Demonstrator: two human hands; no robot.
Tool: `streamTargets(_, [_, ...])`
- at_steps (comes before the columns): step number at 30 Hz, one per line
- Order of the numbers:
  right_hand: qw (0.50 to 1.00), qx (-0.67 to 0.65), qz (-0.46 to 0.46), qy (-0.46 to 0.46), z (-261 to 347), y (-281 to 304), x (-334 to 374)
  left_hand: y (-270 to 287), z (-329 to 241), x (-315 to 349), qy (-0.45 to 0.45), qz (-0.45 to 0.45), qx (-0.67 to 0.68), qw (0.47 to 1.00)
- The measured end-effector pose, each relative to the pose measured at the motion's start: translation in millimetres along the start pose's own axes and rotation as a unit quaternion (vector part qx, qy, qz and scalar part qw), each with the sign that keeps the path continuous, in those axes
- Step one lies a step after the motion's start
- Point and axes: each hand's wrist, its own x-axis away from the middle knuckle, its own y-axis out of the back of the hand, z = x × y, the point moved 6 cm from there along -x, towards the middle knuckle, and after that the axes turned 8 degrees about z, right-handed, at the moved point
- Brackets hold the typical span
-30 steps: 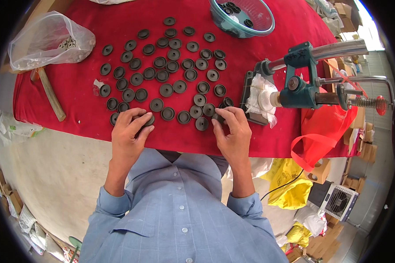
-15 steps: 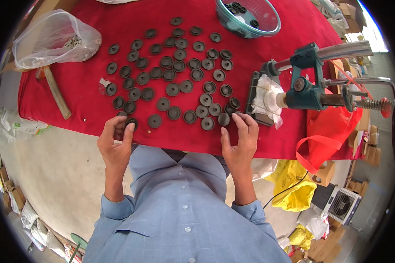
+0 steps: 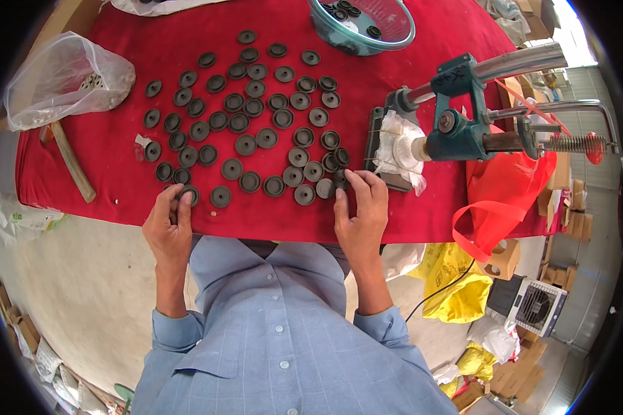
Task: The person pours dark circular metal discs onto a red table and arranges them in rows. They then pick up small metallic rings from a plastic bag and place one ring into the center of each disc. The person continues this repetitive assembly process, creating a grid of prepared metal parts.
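Many round black rubber-looking discs, each with a raised rim and central nub, lie spread over the red cloth, such as one disc [image 3: 274, 186] near the front edge. My left hand [image 3: 167, 228] is at the front left of the spread, its fingers curled and the thumb against a black disc [image 3: 190, 196]. At the right end, my right hand [image 3: 362, 218] pinches a tilted black disc [image 3: 340, 179] between thumb and fingers. Beside that lies another disc, flat on the cloth. Right of this hand stands a green hand press [image 3: 457, 131], with white plastic wrapped over its base.
A clear plastic bag [image 3: 69, 79] of small parts and a wooden-handled hammer [image 3: 74, 162] lie at left. A teal bowl [image 3: 363, 43] with black discs stands at the back. A red bag [image 3: 509, 187] hangs beyond the press; a yellow bag [image 3: 457, 283] is below the table edge.
The whole view has shifted, so the table's things appear further left. A tilted disc now shows in my right fingers. My left hand stays by the same front-left discs.
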Motion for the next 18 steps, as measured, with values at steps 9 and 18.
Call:
streamTargets(9, [0.996, 0.068, 0.032, 0.045, 6.6, -1.7, -30.2, -5.6, -1.8, -2.0, -0.012, -0.001, -0.003, 1.000])
streamTargets(18, [0.990, 0.030, 0.105, 0.088, 18.4, -6.5, -4.1, 13.2, -6.5, 8.8, -0.043, -0.022, 0.001, 0.999])
